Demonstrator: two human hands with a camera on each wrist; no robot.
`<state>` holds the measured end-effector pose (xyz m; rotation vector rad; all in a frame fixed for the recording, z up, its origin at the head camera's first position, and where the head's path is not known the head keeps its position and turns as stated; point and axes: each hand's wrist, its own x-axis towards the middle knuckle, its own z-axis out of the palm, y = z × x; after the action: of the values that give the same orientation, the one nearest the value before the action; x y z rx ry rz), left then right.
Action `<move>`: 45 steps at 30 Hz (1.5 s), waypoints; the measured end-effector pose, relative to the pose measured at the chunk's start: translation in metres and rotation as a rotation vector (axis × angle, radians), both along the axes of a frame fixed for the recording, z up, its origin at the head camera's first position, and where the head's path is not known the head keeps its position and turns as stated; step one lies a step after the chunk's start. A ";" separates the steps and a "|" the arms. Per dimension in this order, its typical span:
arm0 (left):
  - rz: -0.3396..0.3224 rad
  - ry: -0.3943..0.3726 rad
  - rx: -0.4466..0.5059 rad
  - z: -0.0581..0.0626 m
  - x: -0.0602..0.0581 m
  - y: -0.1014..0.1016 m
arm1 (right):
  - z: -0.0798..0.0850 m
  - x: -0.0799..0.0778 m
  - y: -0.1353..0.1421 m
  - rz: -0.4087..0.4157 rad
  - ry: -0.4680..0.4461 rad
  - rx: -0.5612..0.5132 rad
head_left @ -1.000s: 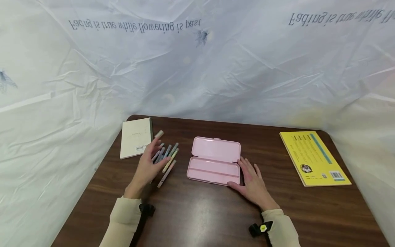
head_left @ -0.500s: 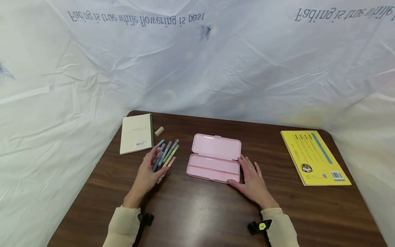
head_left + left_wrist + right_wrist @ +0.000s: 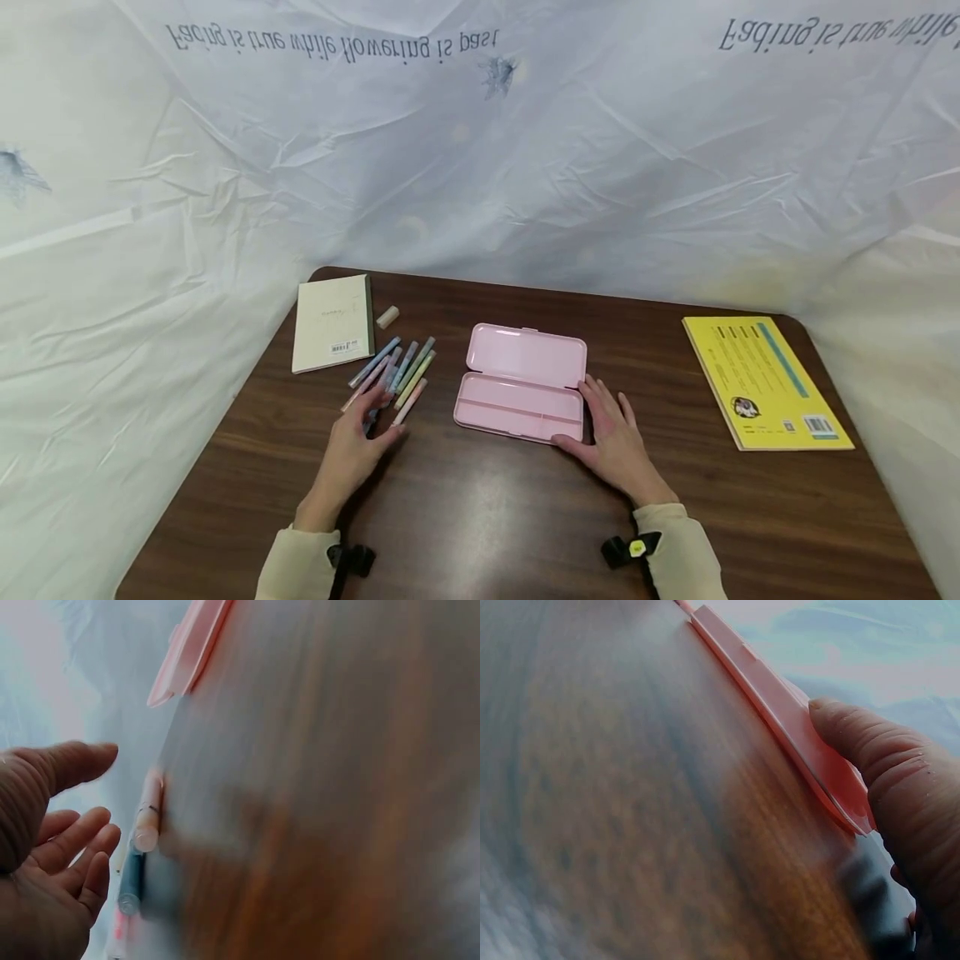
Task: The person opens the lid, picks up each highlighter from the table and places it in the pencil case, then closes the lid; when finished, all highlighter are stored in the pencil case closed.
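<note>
In the head view, my left hand point(image 3: 348, 454) is over the near end of a pile of pastel markers, its thumb apart from the fingers. Among them lie a pale pink marker point(image 3: 410, 402), a yellow one point(image 3: 416, 378) and a blue one point(image 3: 373, 362). In the left wrist view that hand holds nothing; a peach-tipped marker point(image 3: 150, 806) and a teal marker point(image 3: 130, 881) lie beyond the fingers. My right hand point(image 3: 617, 446) rests at the right end of an open pink pencil case point(image 3: 498, 392), thumb touching its front edge, fingers extended. The case's compartments hold nothing visible.
A cream notebook point(image 3: 330, 323) lies at the back left, with a small beige block point(image 3: 387, 317) like an eraser beside it. A yellow book point(image 3: 765, 383) lies on the right of the brown wooden table point(image 3: 480, 517). White printed sheeting point(image 3: 480, 167) hangs behind.
My left hand has drawn back toward me from the far end of the markers, and the markers now lie more spread out. My right hand stays at the pencil case.
</note>
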<state>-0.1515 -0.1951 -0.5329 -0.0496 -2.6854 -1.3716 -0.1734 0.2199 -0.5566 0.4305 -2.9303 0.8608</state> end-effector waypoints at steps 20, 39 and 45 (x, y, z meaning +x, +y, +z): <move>0.039 0.192 -0.271 -0.015 -0.001 0.011 | -0.003 0.001 0.002 0.000 0.012 -0.010; 0.129 0.174 -0.313 -0.006 -0.006 0.020 | -0.006 0.001 0.002 0.014 0.062 -0.016; 0.161 0.234 -0.313 -0.003 -0.008 0.018 | -0.004 0.001 0.001 0.006 0.037 -0.015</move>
<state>-0.1595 -0.1775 -0.5362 -0.0207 -2.6115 -0.8359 -0.1727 0.2209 -0.5606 0.4502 -2.8889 0.8652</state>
